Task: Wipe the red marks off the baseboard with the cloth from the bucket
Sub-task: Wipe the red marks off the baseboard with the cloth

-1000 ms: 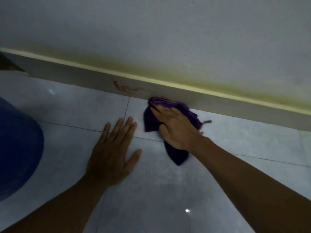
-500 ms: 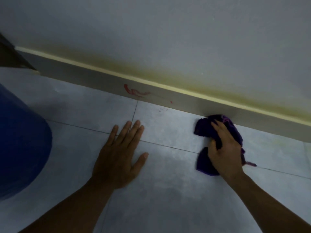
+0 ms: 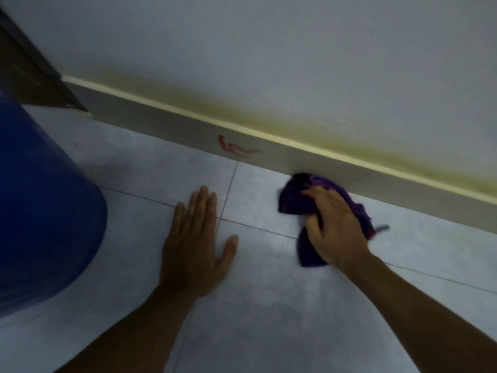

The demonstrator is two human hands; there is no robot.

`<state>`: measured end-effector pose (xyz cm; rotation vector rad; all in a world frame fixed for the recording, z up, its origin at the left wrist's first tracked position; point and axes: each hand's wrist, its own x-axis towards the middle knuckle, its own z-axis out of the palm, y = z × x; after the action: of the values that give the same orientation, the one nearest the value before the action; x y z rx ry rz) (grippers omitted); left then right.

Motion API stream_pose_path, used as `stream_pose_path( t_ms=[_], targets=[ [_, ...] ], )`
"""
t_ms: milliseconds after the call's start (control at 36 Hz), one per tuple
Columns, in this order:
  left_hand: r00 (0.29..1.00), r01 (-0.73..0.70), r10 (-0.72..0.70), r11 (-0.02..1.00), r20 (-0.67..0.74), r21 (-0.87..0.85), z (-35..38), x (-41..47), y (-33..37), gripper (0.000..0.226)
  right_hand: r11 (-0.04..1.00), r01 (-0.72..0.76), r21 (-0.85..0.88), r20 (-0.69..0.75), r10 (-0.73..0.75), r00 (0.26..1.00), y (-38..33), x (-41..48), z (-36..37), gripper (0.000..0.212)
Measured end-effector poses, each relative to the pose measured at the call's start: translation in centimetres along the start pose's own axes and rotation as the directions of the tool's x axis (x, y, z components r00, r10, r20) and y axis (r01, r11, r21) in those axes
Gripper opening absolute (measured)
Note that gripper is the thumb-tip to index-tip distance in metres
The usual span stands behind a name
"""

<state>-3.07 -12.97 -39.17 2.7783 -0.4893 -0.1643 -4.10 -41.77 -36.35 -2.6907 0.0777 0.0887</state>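
Observation:
A grey baseboard with a pale yellow top edge runs along the foot of the wall. A red scribble shows on it near the middle. My right hand grips a bunched purple cloth and presses it against the baseboard's foot, to the right of the red scribble. My left hand lies flat on the tiled floor, fingers spread, holding nothing. The blue bucket stands at the left edge.
Grey floor tiles with thin grout lines fill the foreground. A dark door frame meets the baseboard's left end. Yellowish staining marks the white wall just above the baseboard.
My right hand swept the cloth to the right along the baseboard, then came part of the way back left. The red smear right of the scribble is gone. My left hand stayed flat.

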Motion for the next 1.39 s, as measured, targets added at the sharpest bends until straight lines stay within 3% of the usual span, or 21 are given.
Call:
stream_pose_path(
  t_ms=[83,222,306,389,528,639,694,861,972,1056,1167,1306,1389],
  targets=[
    [0.999,-0.03,0.03,1.0,0.037,0.008,-0.5,-0.8,-1.9,0.087,0.988,-0.147,0.039,-0.091,0.15,0.985,0.0,-1.0,0.6,0.05],
    [0.998,-0.029,0.027,0.999,0.056,0.024,-0.9,-1.2,-3.4,0.088,0.987,-0.138,0.078,-0.107,0.146,0.983,-1.8,-0.5,1.8,0.054],
    [0.997,-0.026,0.023,0.999,0.068,0.039,-0.8,-0.9,-3.2,0.088,1.0,-0.011,0.022,-0.037,0.012,0.999,-2.2,0.3,2.0,0.054],
    [0.997,-0.022,0.019,0.999,0.071,0.046,-0.9,-1.0,-3.4,0.087,0.973,0.23,0.025,0.08,-0.231,0.97,-3.4,3.0,2.3,0.053],
    [0.997,-0.027,0.022,0.998,0.073,0.06,-1.0,-0.9,-3.4,0.086,0.814,0.58,-0.017,0.01,-0.58,0.814,-6.8,7.8,4.1,0.05],
    [0.996,-0.022,0.015,0.997,0.083,0.075,-1.0,-0.8,-3.5,0.087,0.693,0.707,-0.138,-0.003,-0.715,0.7,-10.0,11.2,5.0,0.056],
    [0.996,-0.024,0.017,0.997,0.093,0.078,-1.1,-0.8,-3.5,0.087,0.672,0.699,-0.244,0.062,-0.708,0.703,-11.1,12.1,5.1,0.054],
    [0.995,-0.024,0.017,0.997,0.094,0.075,-1.1,-0.9,-3.5,0.086,0.742,0.5,-0.446,0.152,-0.488,0.86,-10.1,9.3,3.7,0.06],
    [0.995,-0.027,0.021,0.998,0.094,0.063,-1.0,-0.9,-3.5,0.085,0.836,0.267,-0.479,0.065,-0.27,0.961,-7.5,5.1,2.6,0.065],
    [0.996,-0.02,0.015,0.998,0.083,0.053,-0.9,-0.9,-3.5,0.085,0.835,0.191,-0.517,0.011,-0.217,0.976,-7.2,4.4,2.5,0.069],
    [0.997,-0.014,0.009,0.998,0.076,0.057,-0.8,-0.8,-3.4,0.085,0.771,0.304,-0.56,0.03,-0.348,0.937,-9.1,7.4,3.2,0.07],
    [0.996,-0.014,0.009,0.998,0.087,0.061,-0.7,-0.7,-3.4,0.085,0.646,0.545,-0.535,0.25,-0.496,0.832,-11.6,12.1,5.3,0.065],
    [0.997,-0.015,0.01,0.998,0.079,0.067,-0.7,-0.7,-3.4,0.085,0.736,0.581,-0.347,0.27,-0.514,0.814,-10.4,11.2,5.6,0.063]
  ],
)
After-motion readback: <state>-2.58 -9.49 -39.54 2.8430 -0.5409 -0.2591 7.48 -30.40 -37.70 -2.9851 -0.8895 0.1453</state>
